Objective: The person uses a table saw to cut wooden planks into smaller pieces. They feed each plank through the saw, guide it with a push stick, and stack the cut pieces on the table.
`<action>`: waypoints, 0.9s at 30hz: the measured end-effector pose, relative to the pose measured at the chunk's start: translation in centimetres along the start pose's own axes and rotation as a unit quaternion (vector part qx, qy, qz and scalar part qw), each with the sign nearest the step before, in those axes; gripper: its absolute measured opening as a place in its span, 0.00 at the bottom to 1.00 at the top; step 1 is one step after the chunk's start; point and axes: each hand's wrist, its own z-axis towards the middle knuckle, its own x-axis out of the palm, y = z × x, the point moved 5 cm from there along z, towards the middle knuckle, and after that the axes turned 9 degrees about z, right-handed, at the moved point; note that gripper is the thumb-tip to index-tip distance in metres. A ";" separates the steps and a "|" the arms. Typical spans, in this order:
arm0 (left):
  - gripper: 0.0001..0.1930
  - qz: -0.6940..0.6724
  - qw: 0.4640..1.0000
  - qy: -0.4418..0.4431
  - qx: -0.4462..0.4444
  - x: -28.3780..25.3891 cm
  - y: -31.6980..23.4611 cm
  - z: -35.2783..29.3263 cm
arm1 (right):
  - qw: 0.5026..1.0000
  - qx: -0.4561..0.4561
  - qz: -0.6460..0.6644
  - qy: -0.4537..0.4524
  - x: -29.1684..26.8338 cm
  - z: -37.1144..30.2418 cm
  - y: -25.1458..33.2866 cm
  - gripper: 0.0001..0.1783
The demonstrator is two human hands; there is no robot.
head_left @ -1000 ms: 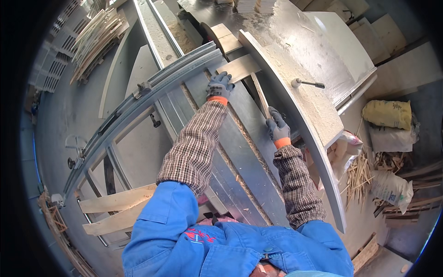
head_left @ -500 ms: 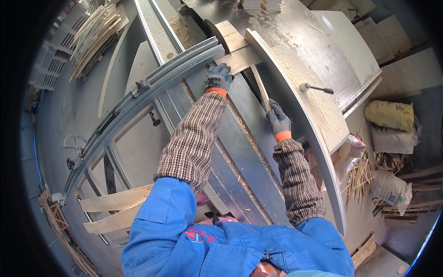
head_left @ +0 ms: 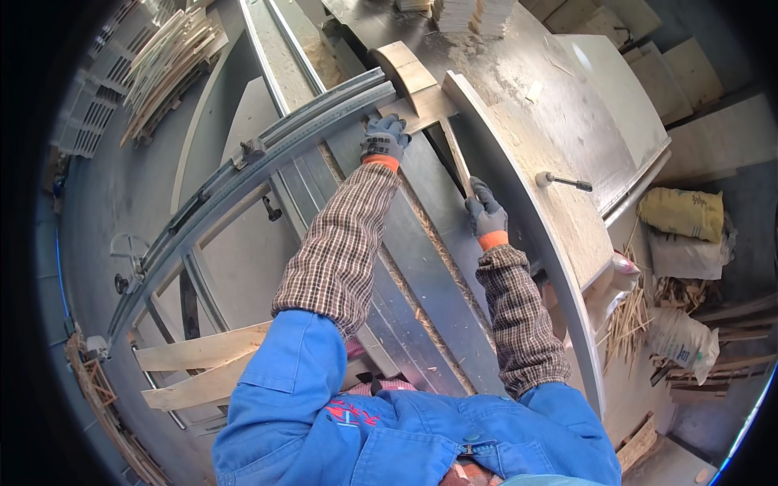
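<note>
My left hand [head_left: 385,138], in a grey glove with an orange cuff, is bent over the left end of a flat wooden board [head_left: 428,117]. The board lies at the far end of the metal table, beside a curved wooden piece [head_left: 408,71] that covers part of it. In my right hand [head_left: 487,208], gloved the same way, is the near end of a thin wooden stick [head_left: 456,155]. The stick's far end meets the board's near edge. Fingertips of my left hand are partly hidden against the board.
A long metal fence [head_left: 519,182] runs along the right, with a lever handle [head_left: 565,180] and sawdust beyond it. A metal rail [head_left: 316,117] crosses at left. Stacked wood blocks [head_left: 474,14] stand far off; a yellow sack [head_left: 682,212] and wood scraps lie at right.
The fence, its handle and the table beyond have shifted nearer and rightward relative to my hands. The board sits farther under the curved piece. Both hands keep their holds.
</note>
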 end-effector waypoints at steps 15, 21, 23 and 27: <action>0.19 -0.144 0.982 0.093 -0.079 0.5 3.0 1.1 | 0.995 0.093 0.035 0.021 1.1 -0.4 1.8 0.26; 0.12 -0.522 0.817 0.169 -0.176 -1.9 5.3 -4.9 | 0.992 -0.080 -0.094 0.025 -2.8 -10.9 3.0 0.26; 0.11 -0.441 0.885 0.139 -0.058 -4.9 5.3 -7.0 | 0.983 -0.079 -0.152 0.066 -4.4 -15.3 3.4 0.26; 0.20 -0.083 0.983 0.108 0.123 -9.7 2.8 -11.9 | 0.954 -0.038 -0.274 0.115 -6.9 -21.4 5.0 0.27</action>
